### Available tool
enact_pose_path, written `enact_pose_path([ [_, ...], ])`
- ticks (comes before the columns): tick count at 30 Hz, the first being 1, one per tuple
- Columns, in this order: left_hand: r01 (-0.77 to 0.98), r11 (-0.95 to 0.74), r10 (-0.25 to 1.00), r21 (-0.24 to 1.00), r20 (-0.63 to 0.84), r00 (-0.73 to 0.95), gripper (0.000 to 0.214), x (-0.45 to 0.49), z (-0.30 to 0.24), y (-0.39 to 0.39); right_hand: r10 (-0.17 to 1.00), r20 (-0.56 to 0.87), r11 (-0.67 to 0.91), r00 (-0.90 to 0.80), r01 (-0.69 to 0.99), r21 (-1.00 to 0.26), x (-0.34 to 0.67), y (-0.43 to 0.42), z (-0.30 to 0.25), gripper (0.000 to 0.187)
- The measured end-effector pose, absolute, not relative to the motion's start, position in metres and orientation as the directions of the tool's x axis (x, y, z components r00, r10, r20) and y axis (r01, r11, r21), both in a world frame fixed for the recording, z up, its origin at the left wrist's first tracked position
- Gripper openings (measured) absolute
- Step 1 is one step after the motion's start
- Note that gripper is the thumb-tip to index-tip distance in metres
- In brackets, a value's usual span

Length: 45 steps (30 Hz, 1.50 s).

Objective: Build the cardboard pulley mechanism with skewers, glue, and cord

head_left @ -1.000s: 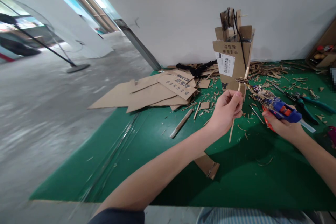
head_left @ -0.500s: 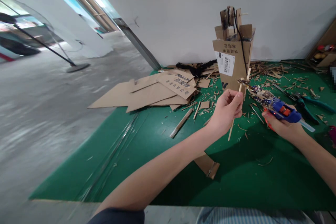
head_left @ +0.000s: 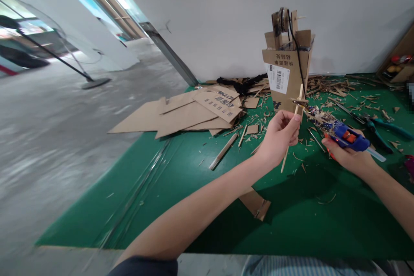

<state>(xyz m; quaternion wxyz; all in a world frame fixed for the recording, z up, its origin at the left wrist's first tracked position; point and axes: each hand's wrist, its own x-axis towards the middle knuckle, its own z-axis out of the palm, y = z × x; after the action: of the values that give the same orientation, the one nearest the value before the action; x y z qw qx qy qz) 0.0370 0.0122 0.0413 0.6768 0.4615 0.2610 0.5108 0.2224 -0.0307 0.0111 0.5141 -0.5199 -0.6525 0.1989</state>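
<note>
Between thumb and fingers, my left hand pinches a thin wooden stick that slants upward past my fingertips. My right hand is wrapped round a blue hot glue gun with an orange trigger and a clear glue stick out of its back. Scraps and hardened glue coat the gun's front. Its nozzle points left and meets the upper part of the stick, by a small brown piece; whether they touch I cannot tell. Behind my hands stands a cardboard box with a pulley-like wheel and black cord on top.
Flat cardboard sheets lie at the left of the green table. Cardboard shreds litter the back. Pliers rest at the right. A flat wooden strip and a cardboard scrap lie nearer me.
The glue gun has shifted slightly left. The stick's upper end now leans a little further left. My left hand stays almost in place.
</note>
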Motion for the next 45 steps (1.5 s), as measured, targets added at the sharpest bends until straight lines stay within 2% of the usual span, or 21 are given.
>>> enact_pose_path([
  [4, -0.441, 0.057, 0.933, 0.895, 0.110, 0.343, 0.028, 0.038, 0.042, 0.013, 0.900, 0.430, 0.347, 0.069, 0.481, -0.805, 0.223, -0.031, 0.009, 0.032],
  [12, -0.414, 0.061, 0.932, 0.908, 0.096, 0.349, 0.029, 0.036, 0.045, 0.010, 0.903, 0.428, 0.351, 0.051, 0.487, -0.800, 0.222, -0.033, 0.018, 0.024],
  [19, -0.486, 0.150, 0.933, 0.861, 0.040, 0.358, 0.023, 0.037, 0.051, 0.009, 0.909, 0.408, 0.326, 0.086, 0.465, -0.823, 0.221, -0.032, 0.022, 0.025],
  [29, -0.470, 0.119, 0.943, 0.875, 0.048, 0.329, 0.023, 0.037, 0.051, 0.010, 0.920, 0.380, 0.305, 0.095, 0.436, -0.847, 0.218, -0.034, 0.024, 0.031],
  [38, -0.472, 0.098, 0.946, 0.876, 0.065, 0.317, 0.026, 0.036, 0.047, 0.012, 0.924, 0.372, 0.303, 0.087, 0.425, -0.853, 0.218, -0.035, 0.028, 0.027],
  [45, -0.475, 0.099, 0.943, 0.875, 0.070, 0.326, 0.027, 0.036, 0.047, 0.013, 0.920, 0.379, 0.296, 0.095, 0.464, -0.835, 0.219, -0.033, 0.024, 0.032],
])
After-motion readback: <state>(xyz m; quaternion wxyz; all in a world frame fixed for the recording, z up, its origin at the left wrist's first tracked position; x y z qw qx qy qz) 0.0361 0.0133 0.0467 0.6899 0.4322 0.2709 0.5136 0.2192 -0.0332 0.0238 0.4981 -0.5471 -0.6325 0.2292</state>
